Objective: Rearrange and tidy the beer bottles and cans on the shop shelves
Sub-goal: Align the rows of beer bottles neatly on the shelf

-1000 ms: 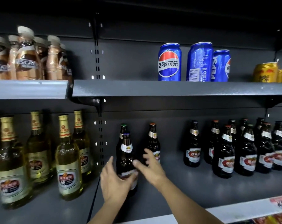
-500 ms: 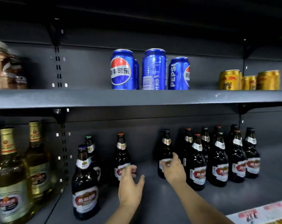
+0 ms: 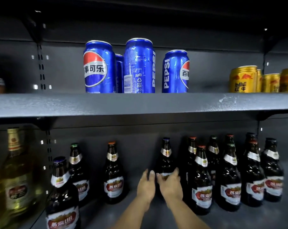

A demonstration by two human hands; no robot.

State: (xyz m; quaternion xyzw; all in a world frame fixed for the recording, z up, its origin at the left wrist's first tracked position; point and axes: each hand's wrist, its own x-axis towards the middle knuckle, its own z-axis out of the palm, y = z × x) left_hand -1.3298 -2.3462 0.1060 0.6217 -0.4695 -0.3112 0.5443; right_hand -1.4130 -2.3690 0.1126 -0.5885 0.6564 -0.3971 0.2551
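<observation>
Both my hands are on the lower shelf (image 3: 97,212), reaching to one dark beer bottle (image 3: 166,161) with a blue cap that stands upright between a lone bottle (image 3: 113,176) to its left and the packed group of dark bottles (image 3: 229,176) to its right. My right hand (image 3: 170,185) curls round the lower body of the bottle, fingers over its label. My left hand (image 3: 145,185) lies just beside it with fingers nearly straight, tips at the bottle's left side; I cannot tell whether they touch the glass. Further left stand two more dark bottles, the nearer one (image 3: 62,195) close to the shelf's front edge, and past the upright a pale yellow bottle (image 3: 14,176). On the upper shelf (image 3: 140,103) stand blue cola cans (image 3: 138,66) in the middle and gold cans (image 3: 243,79) off to the right
</observation>
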